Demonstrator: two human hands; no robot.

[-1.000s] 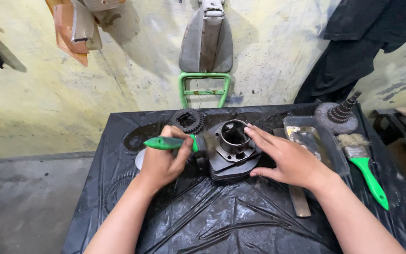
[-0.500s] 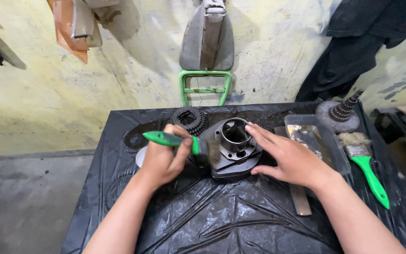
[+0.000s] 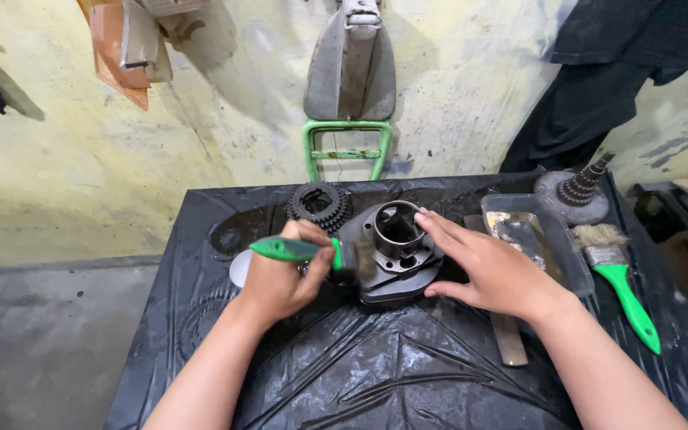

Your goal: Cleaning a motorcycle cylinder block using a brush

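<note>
- Green-handled brush [image 3: 304, 252] was gripped in the left hand [image 3: 280, 279], fingers curled tight round the handle; its bristles had come up against the left side of the dark metal cylinder [image 3: 396, 253], where half a second earlier they sat a little lower and further left.
- The right hand [image 3: 491, 267] had stayed put on the cylinder's right flank, fingers spread and flat, fingertips at the bore's rim; it clasped nothing, only steadied the part.
- The cylinder had not shifted. It stood near the middle of the black plastic sheet [image 3: 408, 374] covering the table, just in front of a gear cluster [image 3: 318, 205].
- By my reading, the brushing was under way on the left face, with the other sides yet to be reached.
- Room to move: the sheet in front of the hands lay open, and the left side was fairly free apart from a pale round lid [image 3: 239, 269] half hidden by the wrist.
- The right was crowded: a clear tray [image 3: 555, 255] just beside the right wrist, a flat file [image 3: 507, 338] under the forearm, a second brush [image 3: 619, 283] near the table's right edge, and a geared shaft [image 3: 579, 191] at the back corner.
</note>
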